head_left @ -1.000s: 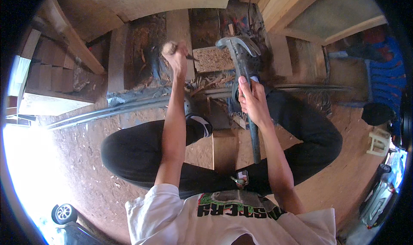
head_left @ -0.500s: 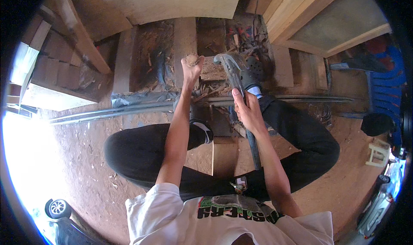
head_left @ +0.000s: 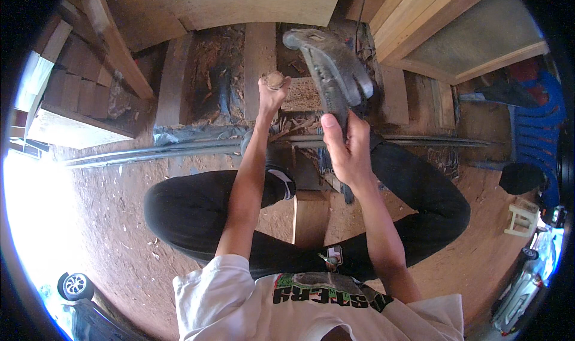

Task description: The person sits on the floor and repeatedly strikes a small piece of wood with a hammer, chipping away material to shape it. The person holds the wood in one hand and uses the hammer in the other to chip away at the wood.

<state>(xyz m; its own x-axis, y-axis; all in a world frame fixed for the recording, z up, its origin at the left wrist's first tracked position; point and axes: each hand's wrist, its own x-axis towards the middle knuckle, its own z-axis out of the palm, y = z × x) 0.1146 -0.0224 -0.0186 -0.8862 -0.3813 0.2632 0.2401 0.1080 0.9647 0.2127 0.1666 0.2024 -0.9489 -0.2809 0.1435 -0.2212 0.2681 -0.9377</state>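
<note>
My right hand (head_left: 347,152) is closed round the shaft of a dark claw hammer (head_left: 326,59). Its worn metal head is raised toward me, claw to the right, with the lower shaft showing below the wrist. Ahead and to the left, my left hand (head_left: 271,100) grips a round wooden handle (head_left: 274,80), seen end-on from above; whatever lies under it is hidden by the fist. Just right of that fist is a rough, chipped wooden piece (head_left: 301,95) with shavings about it. The hammer head stands apart from the handle.
Metal bars (head_left: 179,148) cross in front of my bent legs. Planks (head_left: 260,47) lie on dirt strewn with wood chips. A large wooden panel (head_left: 239,5) is at the far side, framed wood (head_left: 440,23) at far right. A blue plastic chair (head_left: 536,125) and a small stool (head_left: 521,216) stand right.
The hammer has risen toward me, its head now looming larger, with my right hand lifted along with it. My left hand stays on the wooden handle in nearly the same place.
</note>
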